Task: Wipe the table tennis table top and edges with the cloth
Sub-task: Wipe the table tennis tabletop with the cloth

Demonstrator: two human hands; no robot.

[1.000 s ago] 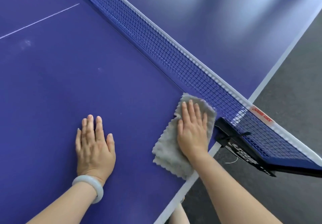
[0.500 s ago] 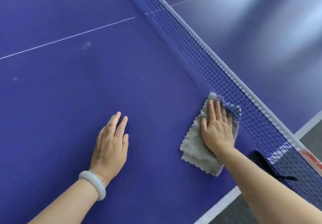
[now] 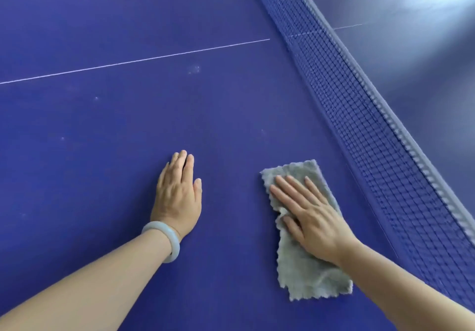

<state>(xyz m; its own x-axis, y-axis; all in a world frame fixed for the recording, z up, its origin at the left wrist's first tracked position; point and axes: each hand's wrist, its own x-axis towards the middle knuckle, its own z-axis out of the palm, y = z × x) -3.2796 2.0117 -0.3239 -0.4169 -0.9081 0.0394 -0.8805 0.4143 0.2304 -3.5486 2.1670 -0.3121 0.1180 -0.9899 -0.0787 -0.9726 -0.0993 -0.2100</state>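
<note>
A grey cloth point(image 3: 305, 274) lies flat on the blue table tennis table point(image 3: 115, 130), a little to the left of the net. My right hand point(image 3: 308, 215) presses on it with straight, spread fingers that point up and to the left. My left hand point(image 3: 178, 194) rests flat on the bare table top to the cloth's left, fingers together and pointing away from me. A pale bangle point(image 3: 164, 240) sits on the left wrist.
The dark blue net point(image 3: 365, 114) with its white top band runs diagonally from the top centre to the lower right. A thin white centre line point(image 3: 128, 62) crosses the table top. Several faint pale smudges point(image 3: 194, 69) dot the surface.
The right hand has slid the cloth away from the net and the table's side edge, further in over the table top. The left hand has moved along with it. The net post and floor have left the view.
</note>
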